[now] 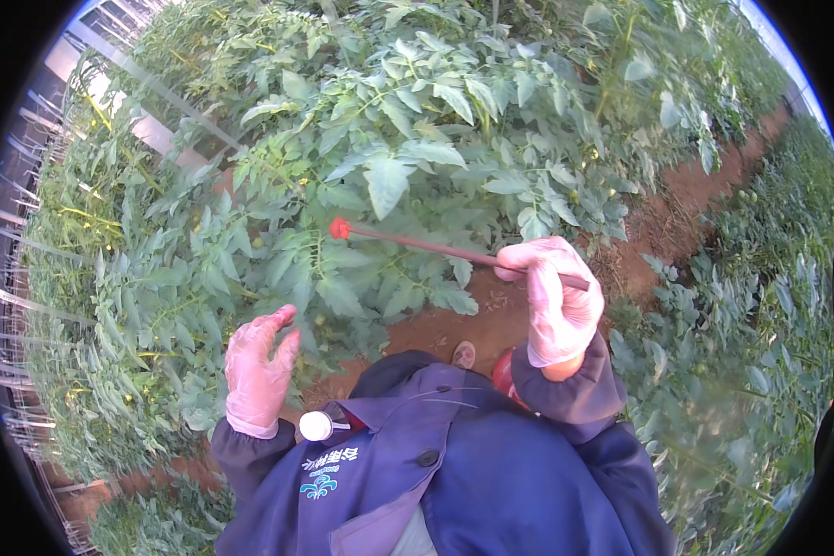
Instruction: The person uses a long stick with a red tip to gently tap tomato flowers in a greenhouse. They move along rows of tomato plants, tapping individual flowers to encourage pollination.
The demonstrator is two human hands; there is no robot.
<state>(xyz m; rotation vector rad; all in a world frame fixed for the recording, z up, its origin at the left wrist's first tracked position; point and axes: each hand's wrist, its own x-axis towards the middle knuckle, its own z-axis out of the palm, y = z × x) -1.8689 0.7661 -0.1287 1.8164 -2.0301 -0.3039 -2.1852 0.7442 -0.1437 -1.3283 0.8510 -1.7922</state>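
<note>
Between the thumb and fingers of my right hand, in a clear plastic glove, is a thin reddish-brown stick. Its far end carries a small bright red tip, which points left over the leaves of a tomato plant. My left hand, gloved the same way with reddish stains on the fingertips, is raised beside the foliage. Its thumb and fingers are apart and hold nothing. Small yellow flowers show among the leaves. A green tomato hangs partly hidden by foliage.
A bottle with a white cap sits at my jacket's chest. Beside my right sleeve a red container is partly hidden. Bare soil runs under my shoe. More tomato rows stand to the right; pale strips cross at upper left.
</note>
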